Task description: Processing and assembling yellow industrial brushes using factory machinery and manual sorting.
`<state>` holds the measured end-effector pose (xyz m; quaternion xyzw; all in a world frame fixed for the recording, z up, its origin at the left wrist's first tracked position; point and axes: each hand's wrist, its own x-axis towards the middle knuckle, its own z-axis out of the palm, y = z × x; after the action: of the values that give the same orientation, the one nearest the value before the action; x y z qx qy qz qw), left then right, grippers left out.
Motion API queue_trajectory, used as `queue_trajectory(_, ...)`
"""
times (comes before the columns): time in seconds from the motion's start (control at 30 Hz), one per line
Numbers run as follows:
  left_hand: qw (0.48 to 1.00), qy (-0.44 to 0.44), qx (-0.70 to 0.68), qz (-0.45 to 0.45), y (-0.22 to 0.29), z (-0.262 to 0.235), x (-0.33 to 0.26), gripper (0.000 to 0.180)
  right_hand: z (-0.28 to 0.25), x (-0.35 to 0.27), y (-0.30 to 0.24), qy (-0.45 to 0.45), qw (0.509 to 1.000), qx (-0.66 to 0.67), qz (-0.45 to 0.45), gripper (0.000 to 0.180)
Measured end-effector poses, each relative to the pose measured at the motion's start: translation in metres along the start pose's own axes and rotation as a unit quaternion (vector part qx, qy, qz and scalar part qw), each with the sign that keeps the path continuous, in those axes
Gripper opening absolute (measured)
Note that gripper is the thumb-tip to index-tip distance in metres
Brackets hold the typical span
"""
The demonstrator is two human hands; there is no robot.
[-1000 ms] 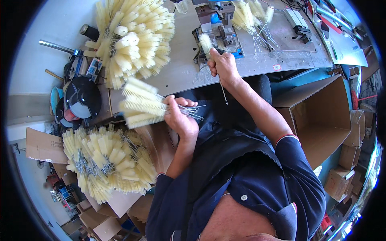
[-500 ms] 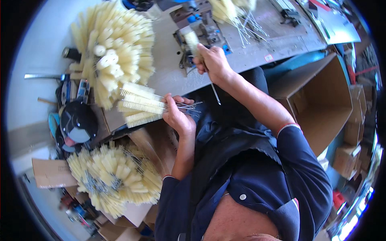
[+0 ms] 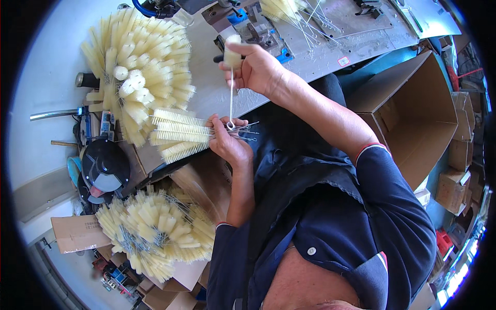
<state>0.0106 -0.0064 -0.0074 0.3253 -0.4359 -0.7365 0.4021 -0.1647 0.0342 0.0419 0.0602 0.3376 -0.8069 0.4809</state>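
Note:
My left hand point(image 3: 230, 142) is closed around the wire stems of several bottle brushes point(image 3: 178, 132), whose cream bristle heads stick out to the left. Between the thumb and fingers of my right hand point(image 3: 253, 67) is a single bottle brush point(image 3: 233, 56), gripped at its bristle head. Its twisted wire stem hangs down, and the looped end reaches the thumb and fingers of my left hand. Whether my left fingers pinch that loop cannot be made out. Just beyond my right hand, a metal fixture point(image 3: 261, 31) with blue parts is mounted on the bench point(image 3: 330, 59).
A large pile of bottle brushes point(image 3: 150, 67) covers the bench's left side. More brushes point(image 3: 160, 227) fill a cardboard box below it. Further brushes point(image 3: 281, 10) lie at the back. A black round machine point(image 3: 106, 163) stands left; an open cardboard box point(image 3: 408, 124) sits right.
My right hand has come away from the fixture, slightly left and up, opening its grip to a looser hold. The brush's stem has swung across, bringing its looped end to my left hand.

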Motion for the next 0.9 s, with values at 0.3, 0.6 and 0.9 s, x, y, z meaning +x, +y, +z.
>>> queue_trajectory(0.3, 1.000, 0.008, -0.005, -0.008, -0.001, 0.003, -0.001, 0.028, -0.016, -0.023, 0.031, 0.069, 0.985, -0.156, -0.025, 0.037)
queue_trajectory(0.6, 0.999, -0.028, -0.001, -0.032, -0.009, 0.016, -0.010, 0.030, -0.061, -0.034, -0.011, 0.100, 0.970, -0.172, -0.136, 0.045)
queue_trajectory(0.9, 0.998, -0.035, 0.011, -0.049, -0.009, 0.019, -0.010, 0.027, -0.056, -0.027, -0.028, 0.060, 0.993, -0.078, -0.068, 0.037)
